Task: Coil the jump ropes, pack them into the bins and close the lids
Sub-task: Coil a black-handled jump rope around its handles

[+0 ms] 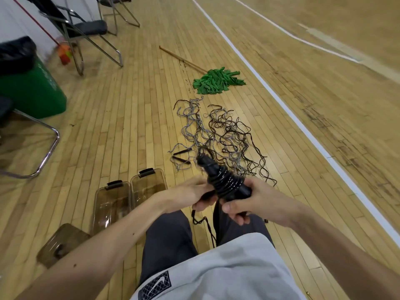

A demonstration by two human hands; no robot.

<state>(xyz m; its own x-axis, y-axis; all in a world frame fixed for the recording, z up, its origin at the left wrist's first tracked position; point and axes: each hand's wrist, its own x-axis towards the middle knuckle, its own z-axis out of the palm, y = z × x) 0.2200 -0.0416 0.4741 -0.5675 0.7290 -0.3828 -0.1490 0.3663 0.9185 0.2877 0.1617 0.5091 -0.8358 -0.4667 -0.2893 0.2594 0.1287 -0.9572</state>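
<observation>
Two hands hold a half-coiled black jump rope (225,182) above a pale plank floor (134,118).

The right hand (255,202) is clenched round the base of its glossy, ribbed cone of coils; the left hand (190,195) pinches the thin loose tail in curled fingers. Two clear brown-tinted rectangular plastic bins (112,204) stand open side by side, each with a black latch. A third tinted plastic piece (60,243) lies flat nearer; bin or lid, I cannot tell. Ahead sprawls one tangle of wavy grey and black cords (216,135) with two stubby black handles (181,154), then one green cloth-strip mop (216,80).
</observation>
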